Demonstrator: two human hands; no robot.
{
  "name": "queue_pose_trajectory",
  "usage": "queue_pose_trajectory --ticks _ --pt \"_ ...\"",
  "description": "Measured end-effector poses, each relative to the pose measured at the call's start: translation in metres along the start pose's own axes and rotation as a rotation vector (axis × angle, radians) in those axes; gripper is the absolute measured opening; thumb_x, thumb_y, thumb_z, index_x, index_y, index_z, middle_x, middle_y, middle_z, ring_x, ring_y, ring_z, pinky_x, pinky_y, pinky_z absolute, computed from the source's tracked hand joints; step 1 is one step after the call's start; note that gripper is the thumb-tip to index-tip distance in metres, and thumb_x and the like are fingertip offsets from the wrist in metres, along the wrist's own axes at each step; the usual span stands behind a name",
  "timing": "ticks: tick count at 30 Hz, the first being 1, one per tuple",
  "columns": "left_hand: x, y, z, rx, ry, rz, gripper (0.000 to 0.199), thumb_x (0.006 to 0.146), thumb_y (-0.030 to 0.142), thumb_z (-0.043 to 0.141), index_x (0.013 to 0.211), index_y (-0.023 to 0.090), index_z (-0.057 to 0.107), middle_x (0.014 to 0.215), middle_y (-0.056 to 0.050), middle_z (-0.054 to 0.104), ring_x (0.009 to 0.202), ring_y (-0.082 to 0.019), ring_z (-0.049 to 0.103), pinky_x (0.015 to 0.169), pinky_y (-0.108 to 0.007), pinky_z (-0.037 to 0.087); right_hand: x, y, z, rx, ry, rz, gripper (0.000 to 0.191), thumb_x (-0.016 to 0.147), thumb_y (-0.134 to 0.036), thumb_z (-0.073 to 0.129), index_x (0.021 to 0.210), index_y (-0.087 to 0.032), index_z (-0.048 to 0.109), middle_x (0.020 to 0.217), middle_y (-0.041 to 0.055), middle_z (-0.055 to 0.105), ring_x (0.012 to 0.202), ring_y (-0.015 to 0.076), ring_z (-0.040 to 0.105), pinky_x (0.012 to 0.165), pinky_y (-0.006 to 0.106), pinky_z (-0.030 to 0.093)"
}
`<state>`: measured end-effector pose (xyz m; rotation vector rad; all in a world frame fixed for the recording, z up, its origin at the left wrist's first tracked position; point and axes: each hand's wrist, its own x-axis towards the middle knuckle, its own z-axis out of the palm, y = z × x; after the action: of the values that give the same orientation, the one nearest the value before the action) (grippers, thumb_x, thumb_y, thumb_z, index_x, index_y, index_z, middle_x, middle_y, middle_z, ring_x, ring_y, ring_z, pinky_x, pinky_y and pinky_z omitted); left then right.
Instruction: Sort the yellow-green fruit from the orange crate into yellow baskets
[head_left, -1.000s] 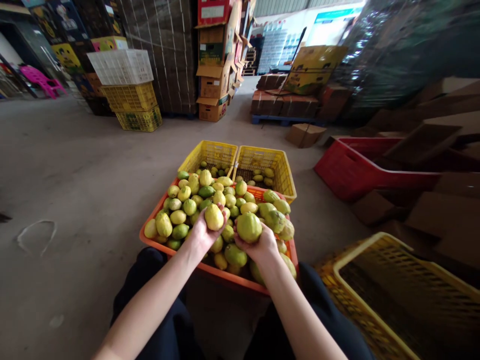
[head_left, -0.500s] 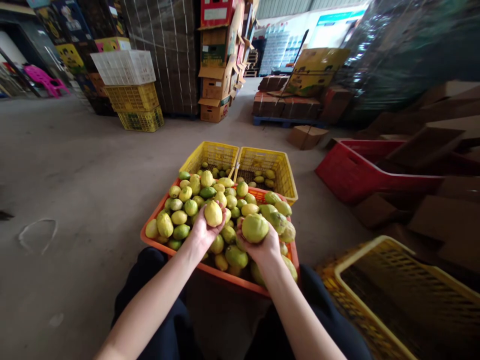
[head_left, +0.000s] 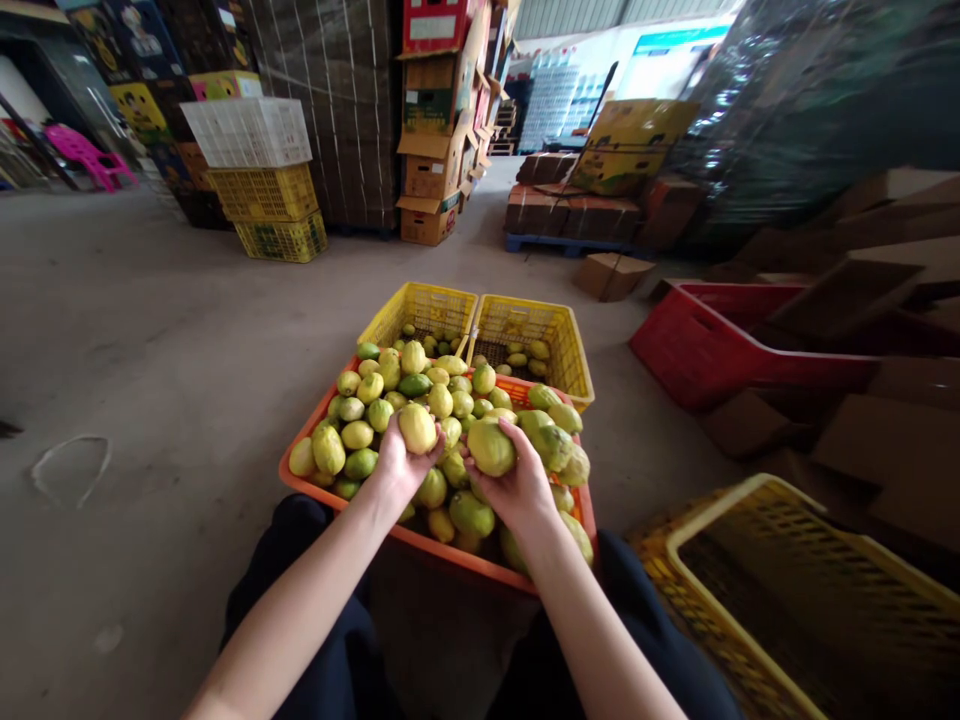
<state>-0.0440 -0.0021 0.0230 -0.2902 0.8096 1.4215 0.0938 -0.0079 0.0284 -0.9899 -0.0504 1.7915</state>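
Observation:
Cupped in my left hand (head_left: 397, 465) is a yellow lemon (head_left: 417, 429), fingers curled beneath it. My right hand (head_left: 523, 485) grips a larger yellow-green lemon (head_left: 492, 447), with the thumb over its upper right side. Both hands hover over an orange crate (head_left: 442, 555) heaped with lemons from green to yellow. A green lemon (head_left: 472, 513) lies in the heap just below my hands. The fingers under each held fruit are partly hidden.
Beyond the orange crate stand two yellow crates, left (head_left: 390, 308) and right (head_left: 577, 355), with some lemons inside. A yellow crate (head_left: 750, 490) sits at my right, near a red bin (head_left: 675, 345) with cardboard. Stacked crates (head_left: 274, 195) and boxes (head_left: 427, 175) stand farther back.
Both hands have shifted slightly left with their lemons. My right hand has turned its lemon, and the thumb now shows on top of it.

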Motion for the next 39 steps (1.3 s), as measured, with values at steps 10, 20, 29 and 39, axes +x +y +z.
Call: queue_pose_trajectory --ticks 10,20,29,39 --pt "-0.012 0.005 0.007 0.057 0.007 -0.037 0.024 0.104 0.039 0.059 0.099 0.017 0.067 0.074 -0.002 0.064 0.055 -0.015 0.065 0.044 -0.022 0.057 0.001 -0.005 0.001 0.032 0.084 0.0 0.013 0.077 -0.023 0.07 0.089 -0.024 0.065 0.069 0.0018 0.073 0.056 0.0179 0.067 0.045 0.028 0.062" --pt "-0.008 0.002 0.003 0.019 -0.014 -0.092 0.023 0.106 0.03 0.051 0.11 0.016 0.068 0.076 -0.004 0.069 0.057 -0.017 0.068 0.047 -0.026 0.059 -0.003 -0.009 0.003 0.038 0.089 0.044 0.009 0.083 -0.023 0.065 0.09 -0.018 0.068 0.069 0.0064 0.075 0.055 0.0202 0.07 0.048 0.03 0.062" --pt "-0.008 0.001 0.006 0.024 0.05 0.005 0.009 0.096 0.022 0.07 0.104 0.02 0.066 0.079 0.001 0.065 0.057 -0.013 0.064 0.051 -0.023 0.06 -0.002 -0.008 0.003 0.012 0.143 -0.077 0.016 0.076 -0.021 0.076 0.087 -0.024 0.064 0.065 -0.0029 0.07 0.052 0.0172 0.065 0.041 0.026 0.057" --pt "-0.012 0.0 0.007 0.033 -0.01 -0.09 0.031 0.111 0.038 0.044 0.112 0.015 0.066 0.078 -0.003 0.068 0.061 -0.016 0.069 0.061 -0.031 0.068 0.012 -0.003 -0.011 0.079 0.164 0.043 0.018 0.071 -0.02 0.065 0.086 -0.028 0.061 0.07 0.0013 0.075 0.058 0.022 0.071 0.047 0.033 0.062"
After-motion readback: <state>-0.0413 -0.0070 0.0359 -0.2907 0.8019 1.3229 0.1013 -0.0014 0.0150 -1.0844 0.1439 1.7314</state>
